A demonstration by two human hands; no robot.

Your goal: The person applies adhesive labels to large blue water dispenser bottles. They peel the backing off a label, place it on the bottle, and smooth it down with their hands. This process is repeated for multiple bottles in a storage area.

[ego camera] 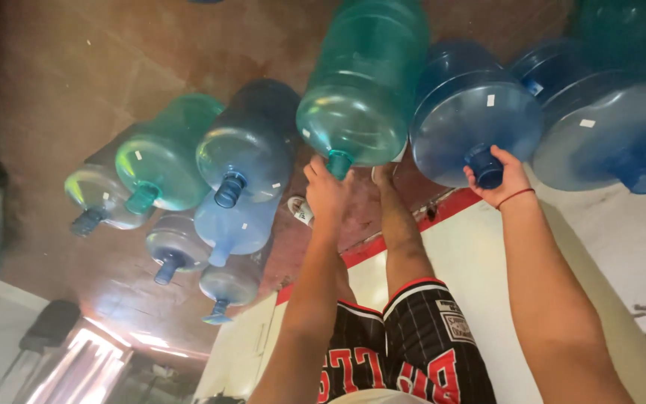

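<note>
My left hand [328,196] is closed around the neck of a large green water bottle [364,82] that stands on the brown floor. My right hand [501,179], with a red string on its wrist, grips the neck of a large blue water bottle [472,112] right beside the green one. Both arms reach down and forward from the bottom of the view. My legs in black striped shorts [405,344] show between the arms, and one foot is just behind the green bottle.
Several more empty bottles, green, blue and clear, stand in a cluster at the left [226,172]. Two other blue bottles [607,127] stand at the right. A white raised surface with a red edge [457,254] runs under my right arm.
</note>
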